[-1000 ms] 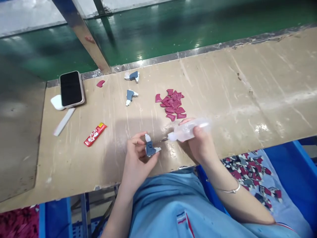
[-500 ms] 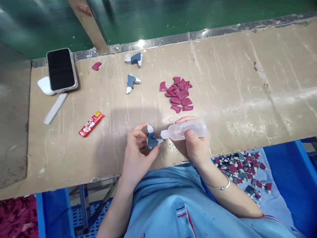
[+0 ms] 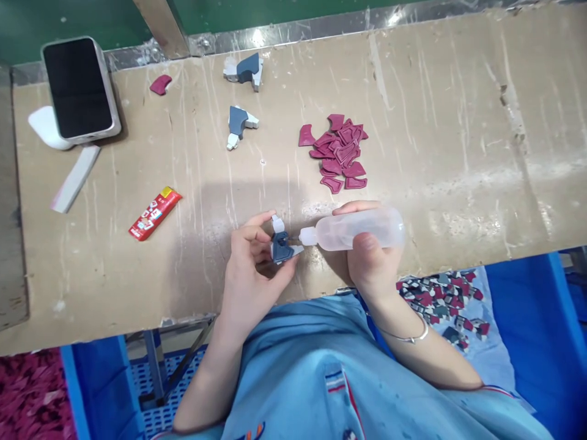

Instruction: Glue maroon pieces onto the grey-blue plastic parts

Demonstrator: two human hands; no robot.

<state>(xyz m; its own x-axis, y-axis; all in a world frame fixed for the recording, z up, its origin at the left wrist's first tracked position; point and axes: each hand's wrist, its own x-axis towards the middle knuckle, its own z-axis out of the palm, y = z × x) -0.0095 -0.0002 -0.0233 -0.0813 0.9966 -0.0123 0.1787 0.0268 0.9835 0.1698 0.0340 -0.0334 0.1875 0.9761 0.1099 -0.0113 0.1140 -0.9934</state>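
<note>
Between its thumb and fingers, my left hand (image 3: 257, 263) grips a small blue-grey and white plastic part (image 3: 280, 247) over the front of the table. My right hand (image 3: 373, 260) is closed around a translucent squeeze bottle (image 3: 358, 230) lying nearly level. The bottle's white cap and thin tip point left and reach the blue-grey part; whether they touch I cannot tell. Beyond the bottle lies a pile of dark red plastic pieces (image 3: 342, 150). Two similar blue-grey and white parts, a nearer one (image 3: 238, 124) and a farther one (image 3: 248, 68), rest farther back.
A phone-like device (image 3: 80, 88) stands at the back left, near a white strip (image 3: 76, 178). A red packet (image 3: 155, 212) and a single red piece (image 3: 160, 84) lie on the table (image 3: 440, 153). Below right, a blue bin (image 3: 532, 305) holds many assembled parts.
The view has shifted slightly, so the table things sit higher in the picture. Both hands keep their grip on the part and the bottle, with the bottle tip still at the part.
</note>
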